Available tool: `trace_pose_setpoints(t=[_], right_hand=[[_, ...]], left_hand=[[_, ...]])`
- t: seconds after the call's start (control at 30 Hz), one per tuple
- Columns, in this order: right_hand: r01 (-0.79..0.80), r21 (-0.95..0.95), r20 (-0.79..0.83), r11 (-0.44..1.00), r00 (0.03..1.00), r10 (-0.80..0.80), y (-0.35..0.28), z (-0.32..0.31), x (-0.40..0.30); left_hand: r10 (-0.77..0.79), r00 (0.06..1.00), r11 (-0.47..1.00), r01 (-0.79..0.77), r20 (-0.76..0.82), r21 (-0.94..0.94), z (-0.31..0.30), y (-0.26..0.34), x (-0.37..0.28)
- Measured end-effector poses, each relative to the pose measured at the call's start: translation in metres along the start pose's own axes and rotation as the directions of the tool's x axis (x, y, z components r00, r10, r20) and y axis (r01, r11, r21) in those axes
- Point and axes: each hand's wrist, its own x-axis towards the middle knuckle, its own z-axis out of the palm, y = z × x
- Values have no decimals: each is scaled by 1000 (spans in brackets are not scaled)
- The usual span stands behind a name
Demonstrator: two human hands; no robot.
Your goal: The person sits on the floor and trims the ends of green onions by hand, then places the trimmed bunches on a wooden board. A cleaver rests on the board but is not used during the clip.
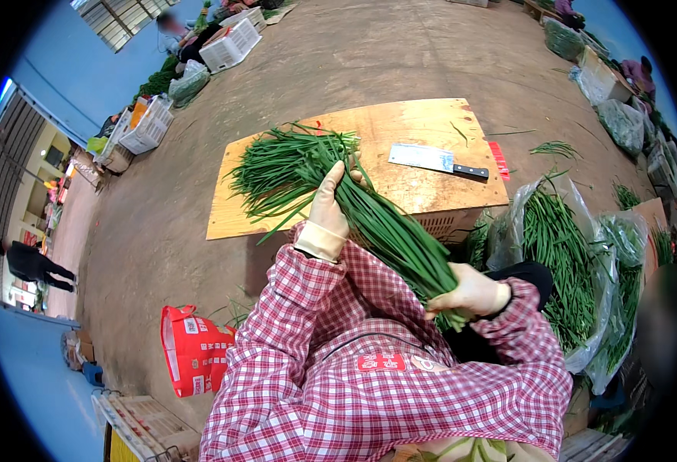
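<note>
A bundle of long green garlic chives [396, 222] slants across in front of my body. My left hand [329, 199], in a cream glove, wraps around its upper part. At the lower right my right hand [470, 287], gloved alike, grips the pale cut ends. More chives [266, 167] lie on a plywood board [425, 118], just beyond my left hand; where the two bunches meet, the leaves overlap. A cleaver [422, 156] with a black handle rests flat on the board, its handle pointing right. Neither hand touches it.
Plastic bags of chives [560, 254] stand close on my right. Red strips [498, 160] stick out by the board's right edge. A red bag [195, 349] is on the floor at left. White crates [231, 46] and seated people line the walls; one person [35, 265] stands far left.
</note>
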Motion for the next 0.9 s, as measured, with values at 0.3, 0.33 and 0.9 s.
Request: trace_pose_setpoints(t=[0.3,0.33,0.9], right_hand=[[-717,-667,-741,-202,666,85,-26,-56,-118],[-757,-573,-806,-314,590,48,-27,-58,-132],[336,-488,-610,806,529,-590,-55,-99,53]], left_hand=[[-92,992,954,112,-84,277,-56,-1,12],[-152,982,935,180,-113,307,-56,-6,9],[-380,925,705,289,1,647,-56,-61,19]])
